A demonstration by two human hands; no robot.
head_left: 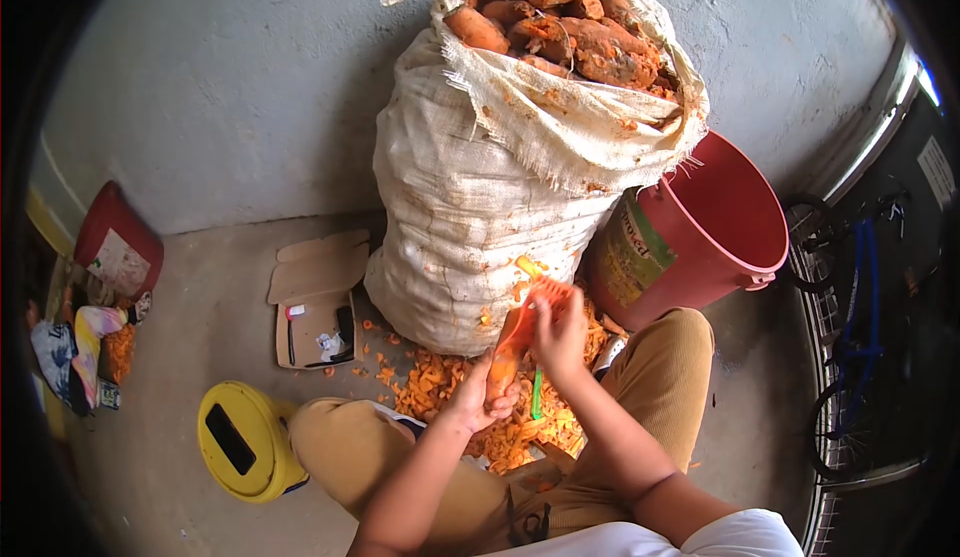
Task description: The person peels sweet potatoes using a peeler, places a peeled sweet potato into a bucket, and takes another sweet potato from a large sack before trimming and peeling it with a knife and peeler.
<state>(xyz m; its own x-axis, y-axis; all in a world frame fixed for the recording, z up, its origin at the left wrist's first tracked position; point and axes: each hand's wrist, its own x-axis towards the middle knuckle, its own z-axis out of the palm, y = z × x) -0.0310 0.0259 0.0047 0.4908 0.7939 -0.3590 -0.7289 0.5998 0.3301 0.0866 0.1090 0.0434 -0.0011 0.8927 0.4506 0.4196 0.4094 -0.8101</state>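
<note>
My left hand (482, 397) is wrapped round the lower end of a large carrot (503, 372), which points up and away from me. Against the carrot's upper part, my right hand (560, 332) is closed on something I cannot make out, with a green handle (537, 395) showing below it. Loose peel (527, 265) shows at the carrot's far end. Beneath both hands a heap of orange peelings (430, 382) lies on the floor between my legs. Just beyond stands a tall white woven sack (450, 197), open at the top and full of carrots (600, 47).
Right of the sack, a red bucket (690, 247) leans. On the left are an open cardboard box (315, 312) and a yellow bucket (245, 437) with a phone (231, 439) on its lid. A red container (122, 242) stands far left, a bicycle (860, 327) far right.
</note>
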